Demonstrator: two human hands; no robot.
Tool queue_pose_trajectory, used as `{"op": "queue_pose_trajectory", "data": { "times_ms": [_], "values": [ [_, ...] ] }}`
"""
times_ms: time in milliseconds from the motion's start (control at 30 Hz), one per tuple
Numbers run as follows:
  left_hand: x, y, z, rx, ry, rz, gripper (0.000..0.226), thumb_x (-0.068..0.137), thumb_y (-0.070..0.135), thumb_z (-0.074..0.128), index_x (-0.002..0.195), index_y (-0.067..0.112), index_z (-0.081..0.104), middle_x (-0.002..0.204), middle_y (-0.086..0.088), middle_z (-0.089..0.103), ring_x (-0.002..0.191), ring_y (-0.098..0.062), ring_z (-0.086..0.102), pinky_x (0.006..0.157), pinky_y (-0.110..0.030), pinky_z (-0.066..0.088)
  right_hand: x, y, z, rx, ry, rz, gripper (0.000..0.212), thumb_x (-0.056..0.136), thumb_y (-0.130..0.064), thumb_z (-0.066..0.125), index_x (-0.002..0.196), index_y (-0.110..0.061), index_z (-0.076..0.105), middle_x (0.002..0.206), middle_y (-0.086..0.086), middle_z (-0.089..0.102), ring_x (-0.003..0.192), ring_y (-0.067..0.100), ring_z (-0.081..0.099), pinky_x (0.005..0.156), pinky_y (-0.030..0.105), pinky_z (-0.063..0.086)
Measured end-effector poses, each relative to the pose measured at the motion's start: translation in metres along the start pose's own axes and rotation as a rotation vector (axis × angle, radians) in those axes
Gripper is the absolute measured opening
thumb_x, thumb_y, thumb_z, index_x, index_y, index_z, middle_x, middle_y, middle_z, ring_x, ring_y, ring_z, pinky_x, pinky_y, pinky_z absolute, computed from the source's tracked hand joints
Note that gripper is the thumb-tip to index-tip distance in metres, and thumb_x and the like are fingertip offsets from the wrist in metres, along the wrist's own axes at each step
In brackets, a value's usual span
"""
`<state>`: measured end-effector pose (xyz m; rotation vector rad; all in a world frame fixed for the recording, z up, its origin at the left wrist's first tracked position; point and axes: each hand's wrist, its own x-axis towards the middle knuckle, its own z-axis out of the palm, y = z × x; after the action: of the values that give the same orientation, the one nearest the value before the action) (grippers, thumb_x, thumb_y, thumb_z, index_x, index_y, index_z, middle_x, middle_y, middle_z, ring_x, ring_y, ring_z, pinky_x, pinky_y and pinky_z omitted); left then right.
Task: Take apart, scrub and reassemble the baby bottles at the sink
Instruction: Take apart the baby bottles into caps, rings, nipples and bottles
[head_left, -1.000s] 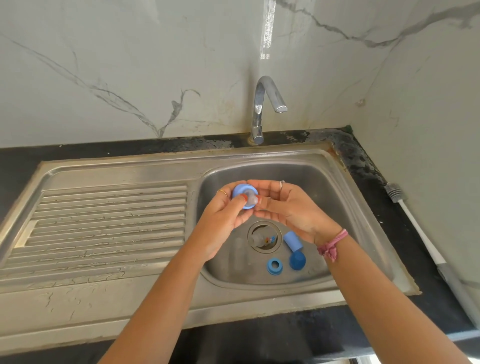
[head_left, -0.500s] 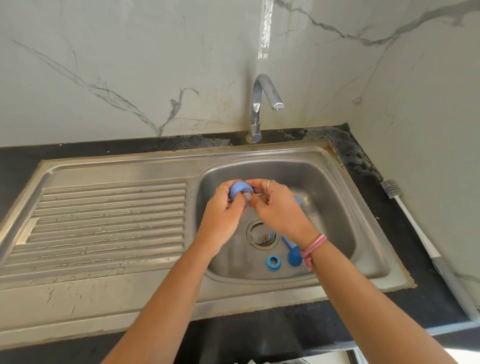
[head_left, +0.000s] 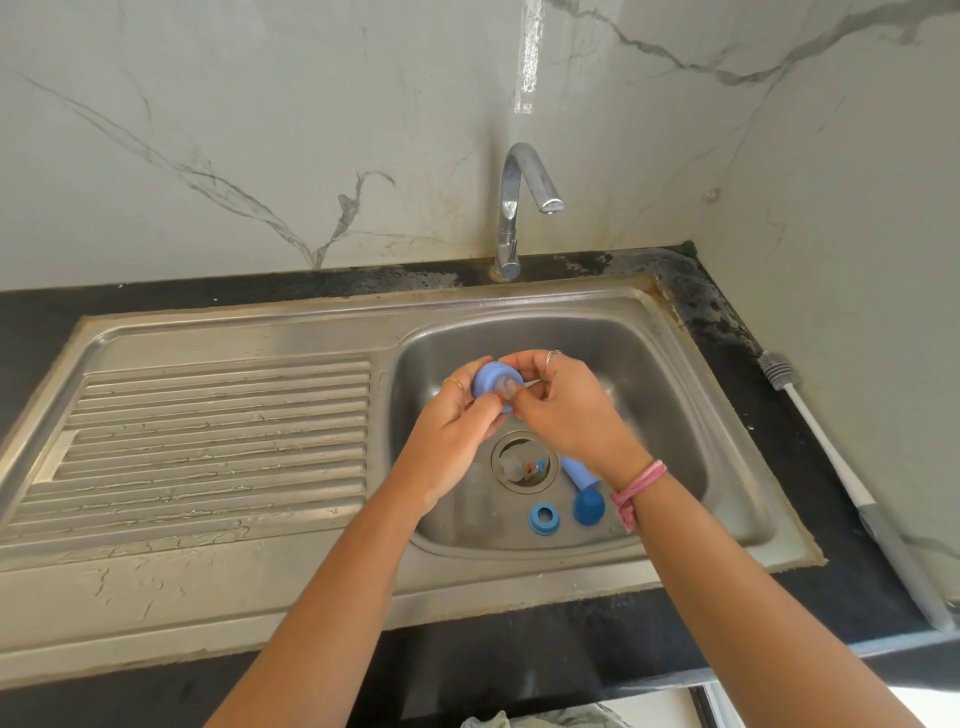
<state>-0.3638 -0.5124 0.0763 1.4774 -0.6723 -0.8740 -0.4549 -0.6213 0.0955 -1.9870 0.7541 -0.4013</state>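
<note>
Over the steel sink basin (head_left: 675, 374) our left hand (head_left: 457, 441) grips the round blue plastic collar ring (head_left: 491, 379), while our right hand (head_left: 563, 410) pinches the clear silicone teat (head_left: 508, 387) seated in it. A slippery teat could slip free and drop toward the open drain hole (head_left: 522, 462), where small parts already sit.

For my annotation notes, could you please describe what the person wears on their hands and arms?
Both forearms are bare, with no sleeves. The left hand has a thin gold ring, the right hand a silver ring, and a pink band is tied around the right wrist.
</note>
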Motion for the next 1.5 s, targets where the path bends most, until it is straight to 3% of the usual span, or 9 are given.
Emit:
{"op": "queue_pose_trajectory", "data": {
  "times_ms": [100,267,400,533,667,933,1133,1300,1500],
  "values": [
    [0.0,-0.001,0.001,0.034,0.011,0.019,0.031,0.101,0.018,0.048,0.132,0.017,0.052,0.12,-0.001,0.066,0.109,-0.01,0.065,0.09,-0.023,0.053,-0.001,0.002,0.006,-0.078,0.089,0.0,0.018,0.093,-0.023,0.062,0.109,-0.017,0.065,0.083,-0.01,0.063,0.068,0.002,0.058,0.059,0.004,0.042],
    [-0.001,-0.001,0.003,0.02,0.008,0.027,0.028,0.101,0.017,0.046,0.127,0.011,0.056,0.116,-0.004,0.068,0.104,-0.011,0.067,0.085,-0.021,0.054,-0.008,0.003,0.015,-0.148,0.218,-0.037,0.016,0.091,-0.026,0.062,0.104,-0.018,0.066,0.079,-0.013,0.063,0.063,0.002,0.059,0.059,0.007,0.044],
    [-0.002,-0.002,0.005,0.064,0.03,0.027,0.026,0.1,0.017,0.049,0.123,0.009,0.057,0.11,-0.005,0.07,0.097,-0.012,0.07,0.081,-0.019,0.054,-0.009,0.007,0.007,0.037,0.071,-0.003,0.023,0.093,-0.022,0.063,0.115,-0.015,0.069,0.089,-0.003,0.073,0.077,0.012,0.071,0.076,0.026,0.058],
    [-0.002,-0.002,0.005,0.146,0.073,0.02,0.024,0.096,0.024,0.057,0.117,0.013,0.059,0.102,0.0,0.07,0.091,-0.008,0.07,0.076,-0.018,0.054,-0.009,0.013,-0.007,0.353,-0.212,0.101,0.034,0.096,-0.017,0.058,0.13,-0.015,0.058,0.09,-0.008,0.073,0.087,0.009,0.072,0.079,0.022,0.057],
    [0.002,-0.002,0.0,0.288,0.129,0.021,0.027,0.091,0.029,0.065,0.115,0.018,0.061,0.101,0.003,0.07,0.091,-0.011,0.068,0.081,-0.025,0.055,-0.011,0.019,-0.016,0.635,-0.396,0.183,0.03,0.098,-0.009,0.053,0.125,-0.022,0.058,0.106,0.002,0.074,0.101,0.016,0.07,0.085,0.022,0.055],
    [0.007,-0.012,0.005,0.566,0.264,0.104,0.012,0.092,0.016,0.059,0.103,0.021,0.058,0.08,0.018,0.055,0.07,0.002,0.057,0.057,-0.004,0.044,-0.01,0.027,-0.005,0.637,-0.394,0.171,0.028,0.096,-0.016,0.06,0.123,-0.019,0.065,0.105,0.007,0.074,0.099,0.019,0.071,0.082,0.023,0.055],
    [0.008,-0.015,0.009,0.621,0.282,0.089,0.021,0.092,0.009,0.054,0.112,0.013,0.059,0.092,0.002,0.062,0.074,-0.009,0.059,0.055,-0.005,0.043,-0.01,0.034,0.007,0.707,-0.301,0.185,0.028,0.092,-0.005,0.062,0.118,-0.016,0.066,0.108,0.011,0.073,0.099,0.026,0.07,0.082,0.028,0.057],
    [0.005,-0.012,0.011,0.66,0.152,0.064,0.022,0.096,0.001,0.042,0.112,0.005,0.057,0.096,0.0,0.056,0.081,-0.013,0.054,0.061,-0.014,0.04,-0.012,0.037,0.014,0.695,-0.248,0.177,0.032,0.089,0.0,0.064,0.116,-0.018,0.068,0.109,0.012,0.072,0.096,0.027,0.071,0.082,0.028,0.057],
    [0.004,-0.013,0.008,0.684,-0.058,0.045,0.019,0.097,-0.003,0.041,0.108,0.0,0.056,0.099,-0.006,0.053,0.084,-0.013,0.054,0.069,-0.007,0.04,-0.018,0.048,0.017,0.747,-0.275,0.2,0.041,0.09,-0.001,0.062,0.13,-0.01,0.059,0.117,0.012,0.069,0.099,0.025,0.07,0.085,0.029,0.056]
  ]
}}
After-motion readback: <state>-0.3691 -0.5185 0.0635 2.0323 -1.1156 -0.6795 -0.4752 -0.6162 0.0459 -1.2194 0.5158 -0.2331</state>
